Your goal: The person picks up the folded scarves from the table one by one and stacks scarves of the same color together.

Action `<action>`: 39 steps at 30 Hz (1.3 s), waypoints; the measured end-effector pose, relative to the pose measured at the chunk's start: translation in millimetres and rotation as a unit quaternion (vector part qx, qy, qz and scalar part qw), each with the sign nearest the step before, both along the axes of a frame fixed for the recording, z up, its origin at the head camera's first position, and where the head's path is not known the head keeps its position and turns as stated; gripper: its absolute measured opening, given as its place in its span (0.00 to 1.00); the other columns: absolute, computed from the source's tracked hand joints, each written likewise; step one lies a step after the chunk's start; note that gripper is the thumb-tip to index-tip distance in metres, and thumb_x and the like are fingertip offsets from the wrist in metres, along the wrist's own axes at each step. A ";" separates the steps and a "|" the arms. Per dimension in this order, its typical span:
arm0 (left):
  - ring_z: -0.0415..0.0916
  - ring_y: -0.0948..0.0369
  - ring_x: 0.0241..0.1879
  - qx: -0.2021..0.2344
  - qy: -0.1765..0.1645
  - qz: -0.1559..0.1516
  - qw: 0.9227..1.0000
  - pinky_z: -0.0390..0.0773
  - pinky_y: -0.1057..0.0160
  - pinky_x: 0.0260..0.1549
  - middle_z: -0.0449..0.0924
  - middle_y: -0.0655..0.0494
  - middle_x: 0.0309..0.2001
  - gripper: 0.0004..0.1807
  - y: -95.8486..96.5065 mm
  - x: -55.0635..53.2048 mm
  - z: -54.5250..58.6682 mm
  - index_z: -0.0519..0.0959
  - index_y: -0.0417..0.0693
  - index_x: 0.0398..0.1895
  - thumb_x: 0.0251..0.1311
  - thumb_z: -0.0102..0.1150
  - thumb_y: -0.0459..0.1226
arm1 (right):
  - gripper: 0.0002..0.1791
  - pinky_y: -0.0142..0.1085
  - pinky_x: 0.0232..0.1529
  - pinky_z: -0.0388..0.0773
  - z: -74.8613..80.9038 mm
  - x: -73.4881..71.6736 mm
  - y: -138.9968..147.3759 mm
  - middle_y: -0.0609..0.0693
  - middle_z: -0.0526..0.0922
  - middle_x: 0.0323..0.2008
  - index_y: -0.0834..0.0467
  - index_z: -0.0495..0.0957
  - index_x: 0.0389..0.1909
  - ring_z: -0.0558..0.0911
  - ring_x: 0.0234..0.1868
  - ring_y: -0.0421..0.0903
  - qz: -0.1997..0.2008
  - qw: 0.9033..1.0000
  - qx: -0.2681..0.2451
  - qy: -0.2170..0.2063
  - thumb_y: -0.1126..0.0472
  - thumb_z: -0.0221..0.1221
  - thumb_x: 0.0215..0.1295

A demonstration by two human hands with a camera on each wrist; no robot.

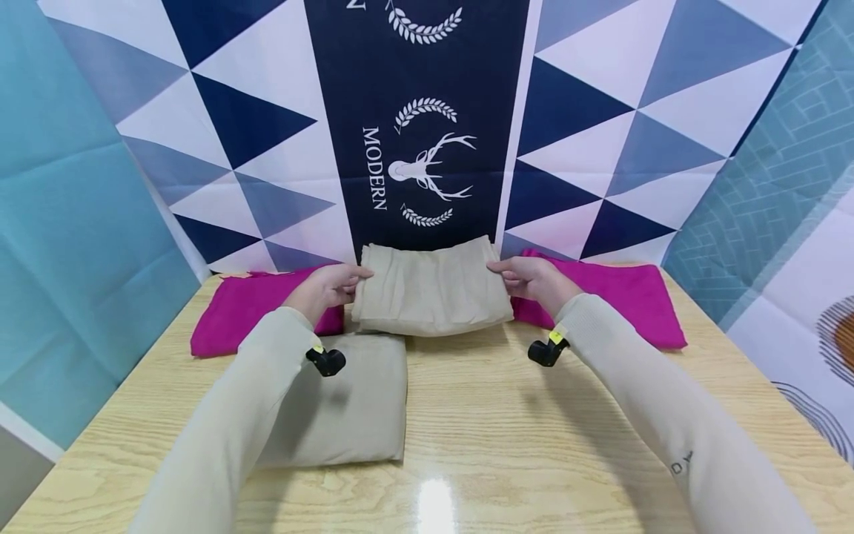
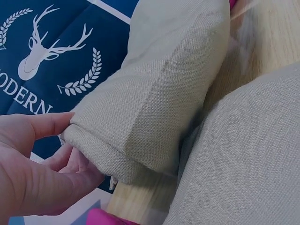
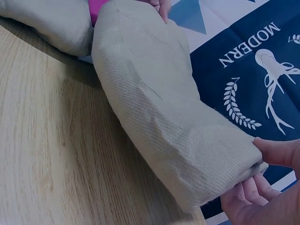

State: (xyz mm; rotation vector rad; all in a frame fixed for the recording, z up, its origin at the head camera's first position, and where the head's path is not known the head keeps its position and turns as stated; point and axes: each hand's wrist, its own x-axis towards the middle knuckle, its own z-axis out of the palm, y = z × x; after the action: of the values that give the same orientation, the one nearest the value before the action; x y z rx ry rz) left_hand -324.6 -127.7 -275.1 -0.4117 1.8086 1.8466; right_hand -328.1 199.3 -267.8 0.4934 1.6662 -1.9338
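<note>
A folded beige cloth point(image 1: 434, 289) spans the space between my two hands near the back of the table. My left hand point(image 1: 327, 285) pinches its left end, thumb on top and fingers beneath, as the left wrist view shows on the cloth point(image 2: 154, 93). At the opposite end, my right hand point(image 1: 534, 280) grips the side edge between thumb and fingers; in the right wrist view the cloth point(image 3: 150, 108) has soft creases along its top. Its middle sags slightly, and its front edge is a rounded fold.
Another folded beige cloth point(image 1: 353, 408) lies flat at front left, partly under my left forearm. Magenta folded cloths lie at the back, one on the left point(image 1: 233, 311) and one on the right point(image 1: 620, 297). Behind the wooden table point(image 1: 480, 430) hangs a patterned curtain point(image 1: 427, 89).
</note>
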 end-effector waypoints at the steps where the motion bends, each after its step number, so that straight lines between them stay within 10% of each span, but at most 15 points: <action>1: 0.71 0.69 0.24 0.003 0.003 -0.003 1.000 0.75 0.71 0.31 0.73 0.61 0.22 0.01 -0.6 2.0 1.4 0.70 0.45 0.37 0.67 0.49 0.32 | 0.06 0.30 0.32 0.82 -0.3 0.5 -0.3 0.48 0.82 0.21 0.58 0.67 0.40 0.82 0.25 0.39 0.003 1.000 -0.002 0.001 0.66 0.55 0.67; 12: 0.50 0.66 0.18 0.011 0.023 -0.010 1.000 0.59 0.70 0.26 0.57 0.63 0.14 0.07 -3.8 9.3 1.5 0.68 0.45 0.29 0.68 0.47 0.33 | 0.07 0.30 0.31 0.82 -0.1 7.9 -1.2 0.47 0.82 0.21 0.57 0.67 0.40 0.82 0.25 0.39 0.002 1.000 0.018 0.015 0.65 0.56 0.66; 23: 0.58 0.68 0.18 0.022 0.025 -0.006 0.999 0.67 0.72 0.27 0.69 0.63 0.16 0.04 -6.4 10.9 9.7 0.68 0.44 0.34 0.69 0.46 0.32 | 0.06 0.30 0.31 0.82 5.0 9.7 -2.8 0.46 0.82 0.21 0.57 0.66 0.40 0.82 0.25 0.38 0.017 0.999 0.019 0.022 0.63 0.55 0.67; 31: 0.50 0.67 0.16 0.032 0.046 -0.023 0.998 0.59 0.71 0.23 0.56 0.63 0.11 0.15 -12.8 11.9 17.2 0.70 0.48 0.21 0.69 0.45 0.32 | 0.07 0.29 0.32 0.82 9.8 10.8 -5.3 0.47 0.82 0.22 0.57 0.66 0.40 0.82 0.25 0.38 0.012 1.000 0.002 0.021 0.64 0.55 0.67; 39: 0.53 0.68 0.16 0.036 0.042 -0.007 0.998 0.60 0.72 0.22 0.60 0.63 0.14 0.08 -19.6 14.6 21.8 0.69 0.46 0.29 0.68 0.47 0.33 | 0.07 0.30 0.32 0.80 12.3 9.6 -13.0 0.47 0.82 0.21 0.57 0.66 0.40 0.81 0.25 0.38 0.016 1.000 -0.004 0.020 0.64 0.55 0.67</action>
State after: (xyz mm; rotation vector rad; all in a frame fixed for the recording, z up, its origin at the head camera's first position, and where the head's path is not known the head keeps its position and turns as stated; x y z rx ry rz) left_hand -310.0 -147.3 -253.3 -0.2989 1.7875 1.9402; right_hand -318.5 186.4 -255.5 0.4248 1.6810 -1.9370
